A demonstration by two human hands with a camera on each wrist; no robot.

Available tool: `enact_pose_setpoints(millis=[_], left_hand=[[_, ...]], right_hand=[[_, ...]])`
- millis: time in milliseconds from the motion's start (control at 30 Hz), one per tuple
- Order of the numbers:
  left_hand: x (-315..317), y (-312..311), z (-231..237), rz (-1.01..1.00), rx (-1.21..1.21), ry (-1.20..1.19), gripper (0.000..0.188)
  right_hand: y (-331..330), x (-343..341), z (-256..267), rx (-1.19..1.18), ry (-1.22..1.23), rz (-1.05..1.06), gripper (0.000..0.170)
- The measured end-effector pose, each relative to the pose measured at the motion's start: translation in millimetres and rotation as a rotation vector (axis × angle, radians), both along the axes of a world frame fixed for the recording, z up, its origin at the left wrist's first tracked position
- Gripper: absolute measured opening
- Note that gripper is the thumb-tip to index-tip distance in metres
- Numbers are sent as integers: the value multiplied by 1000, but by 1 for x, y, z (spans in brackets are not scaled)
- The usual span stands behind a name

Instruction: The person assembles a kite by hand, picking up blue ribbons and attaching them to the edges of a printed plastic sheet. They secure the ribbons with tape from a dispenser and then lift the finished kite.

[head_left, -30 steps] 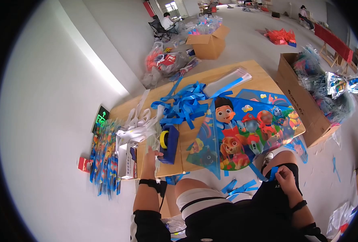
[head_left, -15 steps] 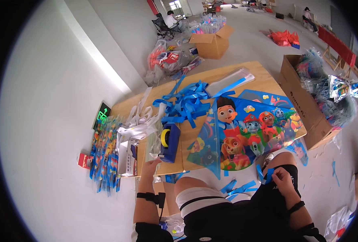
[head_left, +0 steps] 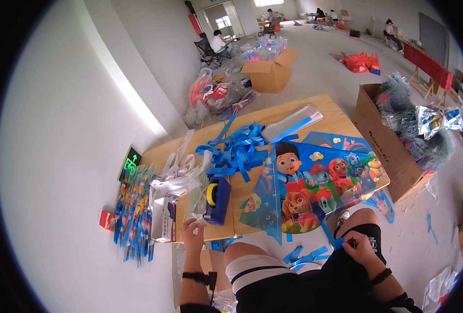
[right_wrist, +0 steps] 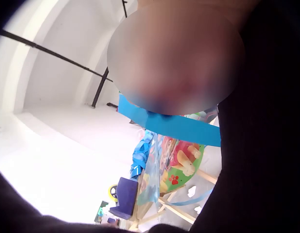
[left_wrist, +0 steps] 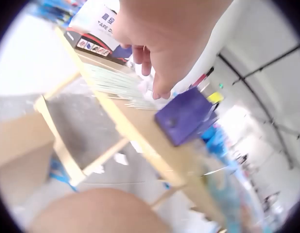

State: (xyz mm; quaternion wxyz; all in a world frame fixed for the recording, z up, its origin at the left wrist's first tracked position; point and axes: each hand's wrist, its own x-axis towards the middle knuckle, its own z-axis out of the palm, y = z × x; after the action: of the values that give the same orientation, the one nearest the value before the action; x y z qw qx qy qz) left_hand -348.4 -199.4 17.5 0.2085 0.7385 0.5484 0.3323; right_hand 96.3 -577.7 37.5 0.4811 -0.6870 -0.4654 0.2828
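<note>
My left hand [head_left: 193, 236] is at the table's near edge, over the lower end of pale thin strips [left_wrist: 108, 80], left of the blue tape dispenser [head_left: 220, 201] with its yellow roll. In the left wrist view its fingers are loosely bent beside white material, and nothing is clearly gripped. Over my right thigh, my right hand [head_left: 361, 246] pinches a blue ribbon [right_wrist: 169, 127]; its fingers are blurred in the right wrist view. A cartoon-printed flag [head_left: 320, 190] lies flat on the table's right part, with a clear blue-edged sheet [head_left: 263, 208] at its left.
Blue ribbons [head_left: 236, 151] and white ribbons [head_left: 176, 175] lie piled on the table [head_left: 323, 104]. A small box [head_left: 163, 221] stands by its left edge. A large carton [head_left: 388, 151] stands right of the table, another carton [head_left: 268, 78] beyond. Several people sit farther back.
My left hand has drawn back from the tape dispenser's side toward the table's near edge. My right hand, still with the blue ribbon, has shifted slightly left. The head view has tilted up.
</note>
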Motion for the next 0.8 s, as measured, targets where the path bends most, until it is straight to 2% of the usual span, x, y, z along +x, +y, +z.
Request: enact_pose_setpoints(millis=[33,100,167,200,267,367,433,500,633,667,700,733,767,800], left_hand=[[17,-17,30,-176,-75,-441,26],[61,-67,98,-323,-219,-506,43],[98,-97,129,-630,-402,-867,62],[117,-110,141,-639,-418,-870,62],[151,-133,157,-950,-446,-945,67],[182,-156,157,-991,-439,-834,69],[196,-168,148,-1011,-450,-874,67],[204,-179,144,-945,-543,-894,64],[215,-190,128,-922,-522,-846,51],[216,-193,127,-877,-356,-689,41],[218,-195,126,-828,-191,-533,31],[221,-199,126,-832,-198,-532,31],[226,-204,126,-779,-68,-463,21],[231,-208,126,-723,62,-394,19]], right_hand=[[10,-8,30,-23,-69,83,11],[36,-21,63,217,-134,269,13],[57,-35,101,294,-65,406,15],[69,-43,118,373,-48,438,15],[84,-55,137,465,2,483,16],[86,-63,140,479,64,472,16],[82,-60,126,393,243,462,16],[75,-58,117,388,232,440,14],[56,-53,100,288,564,363,9],[51,-52,98,236,689,363,7],[47,-52,95,235,693,354,7],[45,-51,92,197,849,338,7],[42,-50,90,158,1003,322,7],[39,-50,89,157,1004,317,7]])
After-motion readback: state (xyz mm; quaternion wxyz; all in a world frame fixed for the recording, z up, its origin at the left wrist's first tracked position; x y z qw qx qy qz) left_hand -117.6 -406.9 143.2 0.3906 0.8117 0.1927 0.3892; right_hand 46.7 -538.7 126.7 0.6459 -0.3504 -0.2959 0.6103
